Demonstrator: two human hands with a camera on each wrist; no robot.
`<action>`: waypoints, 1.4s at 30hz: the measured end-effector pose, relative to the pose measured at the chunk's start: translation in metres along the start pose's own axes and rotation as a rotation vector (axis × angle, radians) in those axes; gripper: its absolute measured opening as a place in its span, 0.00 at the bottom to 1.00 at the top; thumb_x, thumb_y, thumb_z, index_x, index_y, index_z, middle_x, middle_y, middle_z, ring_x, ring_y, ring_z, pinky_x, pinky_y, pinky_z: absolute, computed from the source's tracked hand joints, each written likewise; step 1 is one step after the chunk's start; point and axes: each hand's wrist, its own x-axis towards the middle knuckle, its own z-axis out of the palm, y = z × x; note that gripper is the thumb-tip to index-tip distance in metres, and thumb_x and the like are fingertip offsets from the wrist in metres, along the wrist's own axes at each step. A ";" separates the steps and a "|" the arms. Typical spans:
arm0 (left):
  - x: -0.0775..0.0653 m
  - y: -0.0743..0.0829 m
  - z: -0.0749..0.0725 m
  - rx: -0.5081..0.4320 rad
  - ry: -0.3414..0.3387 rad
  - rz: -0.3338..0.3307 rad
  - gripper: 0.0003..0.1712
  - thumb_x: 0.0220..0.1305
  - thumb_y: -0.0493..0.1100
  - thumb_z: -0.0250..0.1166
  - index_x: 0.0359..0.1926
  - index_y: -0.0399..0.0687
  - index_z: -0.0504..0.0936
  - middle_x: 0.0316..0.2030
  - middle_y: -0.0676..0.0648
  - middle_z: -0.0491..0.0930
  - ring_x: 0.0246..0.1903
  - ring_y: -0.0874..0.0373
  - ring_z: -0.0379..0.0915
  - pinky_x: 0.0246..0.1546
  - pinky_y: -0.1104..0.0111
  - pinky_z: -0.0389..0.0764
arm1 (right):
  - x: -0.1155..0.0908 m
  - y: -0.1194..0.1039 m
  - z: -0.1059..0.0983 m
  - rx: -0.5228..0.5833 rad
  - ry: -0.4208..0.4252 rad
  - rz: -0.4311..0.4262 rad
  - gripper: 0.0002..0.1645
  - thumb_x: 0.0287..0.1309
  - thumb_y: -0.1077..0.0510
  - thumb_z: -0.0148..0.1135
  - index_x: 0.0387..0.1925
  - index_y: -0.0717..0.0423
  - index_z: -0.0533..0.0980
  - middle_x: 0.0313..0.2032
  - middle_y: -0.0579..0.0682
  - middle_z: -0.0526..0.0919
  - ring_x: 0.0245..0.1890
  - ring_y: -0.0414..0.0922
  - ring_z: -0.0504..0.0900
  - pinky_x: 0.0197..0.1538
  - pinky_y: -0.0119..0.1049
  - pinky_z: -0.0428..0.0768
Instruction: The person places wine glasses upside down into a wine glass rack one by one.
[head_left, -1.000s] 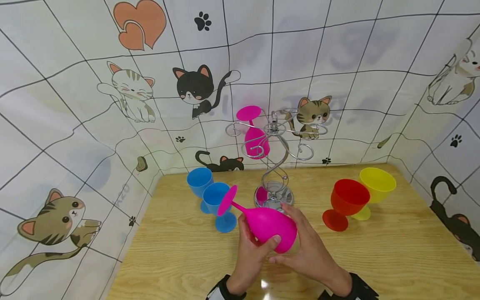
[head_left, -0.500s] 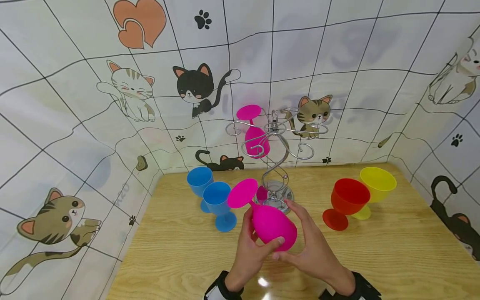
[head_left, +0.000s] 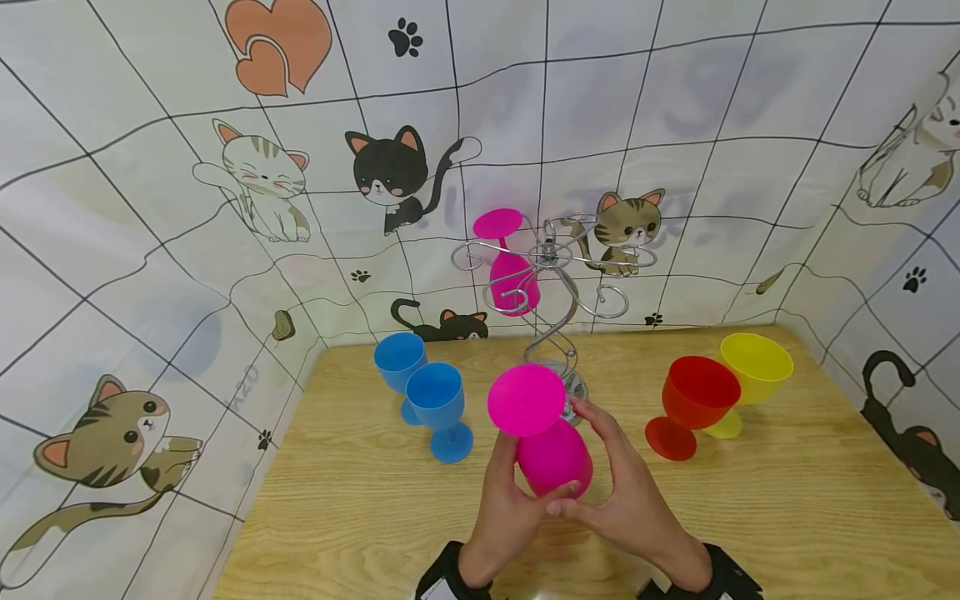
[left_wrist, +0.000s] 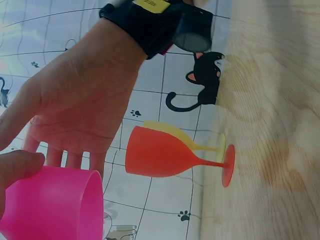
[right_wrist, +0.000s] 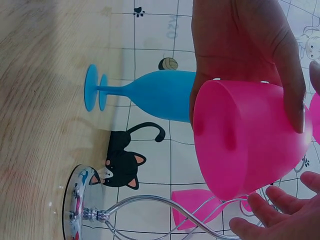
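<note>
Upside down, a pink goblet (head_left: 555, 458) stands between the two hands, its round foot up and its mouth down. The left hand (head_left: 502, 508) grips the bowl, with the thumb across the near side and the fingers behind it, as the right wrist view shows. My right hand (head_left: 637, 500) is at the bowl's right side, fingers extended and spread, thumb tip right by the left thumb. In the left wrist view, the right hand (left_wrist: 85, 90) has long, straight fingers behind the goblet (left_wrist: 50, 205).
Behind the hands, a silver wire stemware rack (head_left: 573, 292) holds another pink goblet (head_left: 513, 283) upside down. Two blue goblets, the nearer one (head_left: 435, 400) in front, stand at left. A red goblet (head_left: 697, 392) and a yellow goblet (head_left: 757, 367) stand at right on the wooden table (head_left: 337, 517).
The pink goblet has turned in the hands: its foot has swung from the far left over to the right and toward the camera. Both hands stay in nearly the same place.
</note>
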 end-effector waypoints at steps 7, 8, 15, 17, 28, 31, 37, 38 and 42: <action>0.000 -0.005 0.003 0.174 0.014 0.173 0.53 0.50 0.46 0.78 0.73 0.57 0.58 0.65 0.51 0.67 0.61 0.54 0.70 0.55 0.59 0.81 | 0.000 0.002 0.000 0.020 -0.012 -0.003 0.66 0.35 0.52 0.83 0.74 0.41 0.54 0.71 0.44 0.64 0.71 0.41 0.63 0.62 0.68 0.69; 0.000 -0.005 0.003 0.191 0.017 0.194 0.53 0.50 0.46 0.78 0.73 0.56 0.58 0.64 0.49 0.67 0.60 0.54 0.71 0.54 0.59 0.81 | 0.000 0.002 0.000 0.020 -0.013 0.004 0.66 0.35 0.52 0.83 0.74 0.40 0.54 0.70 0.43 0.65 0.71 0.39 0.63 0.62 0.67 0.70; -0.003 -0.004 0.006 0.296 0.011 0.199 0.48 0.51 0.47 0.77 0.70 0.58 0.63 0.64 0.49 0.67 0.60 0.53 0.69 0.53 0.60 0.82 | 0.001 0.001 0.001 0.026 -0.015 0.038 0.68 0.36 0.52 0.83 0.75 0.39 0.52 0.69 0.43 0.67 0.67 0.40 0.68 0.60 0.63 0.74; -0.004 -0.003 0.006 0.311 0.012 0.190 0.47 0.50 0.48 0.77 0.69 0.58 0.64 0.63 0.49 0.67 0.59 0.53 0.69 0.53 0.60 0.82 | 0.002 0.001 0.001 0.033 -0.021 0.051 0.67 0.37 0.51 0.83 0.75 0.38 0.52 0.68 0.42 0.68 0.66 0.40 0.69 0.60 0.62 0.74; -0.007 -0.005 0.010 0.300 0.008 0.155 0.47 0.50 0.46 0.77 0.70 0.62 0.65 0.66 0.50 0.64 0.62 0.52 0.67 0.53 0.61 0.82 | 0.000 0.008 0.002 0.081 -0.057 0.110 0.50 0.42 0.51 0.80 0.66 0.35 0.64 0.61 0.38 0.76 0.58 0.35 0.76 0.57 0.38 0.81; -0.008 -0.005 0.010 0.302 0.005 0.144 0.47 0.51 0.46 0.77 0.70 0.62 0.65 0.66 0.50 0.64 0.62 0.52 0.66 0.53 0.61 0.82 | -0.001 0.009 0.001 0.095 -0.070 0.127 0.48 0.43 0.51 0.80 0.65 0.35 0.65 0.60 0.38 0.76 0.58 0.35 0.76 0.56 0.38 0.81; -0.008 -0.005 0.011 0.339 0.003 0.136 0.47 0.50 0.46 0.78 0.70 0.64 0.65 0.65 0.51 0.65 0.63 0.53 0.65 0.53 0.61 0.82 | 0.000 0.009 0.000 0.110 -0.093 0.136 0.47 0.44 0.50 0.79 0.65 0.38 0.65 0.59 0.40 0.77 0.57 0.35 0.77 0.56 0.35 0.80; -0.008 -0.005 0.011 0.344 0.003 0.141 0.47 0.50 0.46 0.78 0.70 0.63 0.65 0.65 0.51 0.65 0.63 0.53 0.65 0.53 0.61 0.82 | 0.000 0.008 0.000 0.110 -0.096 0.138 0.47 0.44 0.50 0.80 0.65 0.39 0.65 0.59 0.40 0.77 0.57 0.35 0.77 0.56 0.34 0.80; -0.009 -0.006 0.011 0.360 0.007 0.150 0.48 0.50 0.46 0.78 0.71 0.62 0.64 0.65 0.50 0.65 0.63 0.53 0.65 0.53 0.61 0.82 | 0.001 0.008 0.000 0.115 -0.101 0.142 0.46 0.43 0.49 0.80 0.64 0.40 0.66 0.58 0.39 0.78 0.56 0.36 0.77 0.56 0.36 0.80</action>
